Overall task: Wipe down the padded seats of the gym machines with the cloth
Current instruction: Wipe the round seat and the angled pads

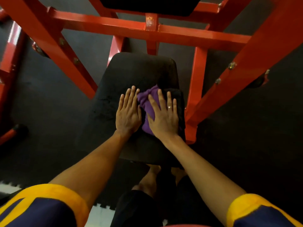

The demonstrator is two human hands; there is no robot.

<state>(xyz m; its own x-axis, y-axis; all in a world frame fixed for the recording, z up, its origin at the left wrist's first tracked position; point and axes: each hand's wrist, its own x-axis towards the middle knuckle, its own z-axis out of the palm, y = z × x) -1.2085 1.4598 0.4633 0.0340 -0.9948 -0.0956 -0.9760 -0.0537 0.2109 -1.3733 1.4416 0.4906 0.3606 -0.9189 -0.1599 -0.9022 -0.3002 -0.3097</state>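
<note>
I see the crumpled purple cloth (145,102) on the right half of the black padded seat (131,74), its long axis running near to far. My right hand (162,115) presses flat on it, fingers straight. My left hand (128,112) lies flat too, touching the cloth's left edge. Bare pad lies open to the left and far. The red steel frame (198,76) stands just beside the seat's right edge.

1. I see only a strip of the purple cloth (146,108). The right grip (164,116) lies flat over much of it, and the left grip (128,112) covers its left edge.
2. Beside the right grip, a dark fold (cloth or pad, I cannot tell) merges with the padded seat (131,74).
3. The top edge cuts off the upper pad (147,5).
4. The red frame (106,25) runs out of view on both sides.
5. Below the seat, the feet (147,182) are dim and blurred.
</note>
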